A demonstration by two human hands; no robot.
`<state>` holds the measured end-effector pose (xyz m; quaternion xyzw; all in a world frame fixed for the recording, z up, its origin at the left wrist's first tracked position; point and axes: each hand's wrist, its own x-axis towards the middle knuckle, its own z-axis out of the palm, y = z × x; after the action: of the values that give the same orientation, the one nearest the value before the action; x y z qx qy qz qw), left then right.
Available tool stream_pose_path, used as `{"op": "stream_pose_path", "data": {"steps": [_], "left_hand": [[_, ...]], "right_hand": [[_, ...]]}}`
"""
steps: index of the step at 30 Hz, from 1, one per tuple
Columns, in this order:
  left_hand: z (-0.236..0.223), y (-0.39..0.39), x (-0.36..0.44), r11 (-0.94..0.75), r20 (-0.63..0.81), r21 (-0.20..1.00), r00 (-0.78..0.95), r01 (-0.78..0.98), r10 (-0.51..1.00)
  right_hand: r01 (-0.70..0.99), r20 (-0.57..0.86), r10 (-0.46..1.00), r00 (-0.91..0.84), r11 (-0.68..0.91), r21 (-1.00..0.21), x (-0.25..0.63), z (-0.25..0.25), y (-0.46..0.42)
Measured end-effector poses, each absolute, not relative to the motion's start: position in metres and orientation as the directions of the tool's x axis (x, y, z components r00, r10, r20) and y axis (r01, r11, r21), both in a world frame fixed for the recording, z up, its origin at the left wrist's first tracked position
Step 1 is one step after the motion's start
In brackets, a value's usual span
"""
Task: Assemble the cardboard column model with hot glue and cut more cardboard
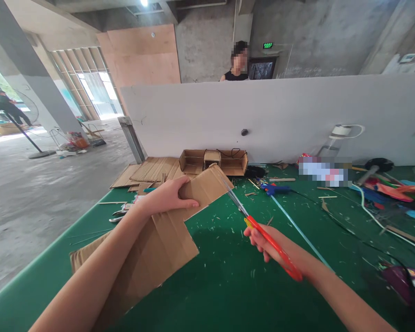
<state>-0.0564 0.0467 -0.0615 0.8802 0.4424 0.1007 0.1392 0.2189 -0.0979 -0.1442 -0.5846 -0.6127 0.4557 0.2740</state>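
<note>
My left hand (pixel 174 196) grips a large piece of brown cardboard (pixel 159 249), its thumb lying on top and the other fingers hidden behind the far edge. A stepped notch is cut out of the cardboard's right side. In my right hand (pixel 263 240) is a pair of scissors (pixel 271 242) with red handles, fingers wrapped round the grip. The scissor blades point up and left and meet the cardboard's upper right end. Whether the blades are apart is hard to make out.
A cardboard box with compartments (pixel 233 164) stands by the white partition (pixel 280 115). Flat cardboard sheets (pixel 155 168) lie left of it. A blue glue gun (pixel 275 189), pliers (pixel 116 219) and small scraps are on the green table (pixel 224 286). A person (pixel 238 64) is behind the partition.
</note>
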Motion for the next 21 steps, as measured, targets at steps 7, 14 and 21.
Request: {"op": "stream_pose_path", "data": {"steps": [7, 14, 21], "left_hand": [[-0.062, 0.046, -0.056, -0.580, 0.058, 0.351, 0.601, 0.735, 0.797], [-0.063, 0.046, -0.055, -0.581, 0.043, 0.338, 0.604, 0.741, 0.796], [-0.067, 0.046, -0.055, -0.570, 0.006, 0.305, 0.597, 0.763, 0.802]], "right_hand": [[0.467, -0.172, 0.982, -0.076, -0.117, -0.876, 0.212, -0.156, -0.098], [0.576, -0.228, 0.973, 0.033, -0.205, -0.791, 0.207, -0.153, -0.097], [0.603, -0.156, 0.986, -0.056, -0.091, -0.793, 0.207, -0.144, -0.103]]}}
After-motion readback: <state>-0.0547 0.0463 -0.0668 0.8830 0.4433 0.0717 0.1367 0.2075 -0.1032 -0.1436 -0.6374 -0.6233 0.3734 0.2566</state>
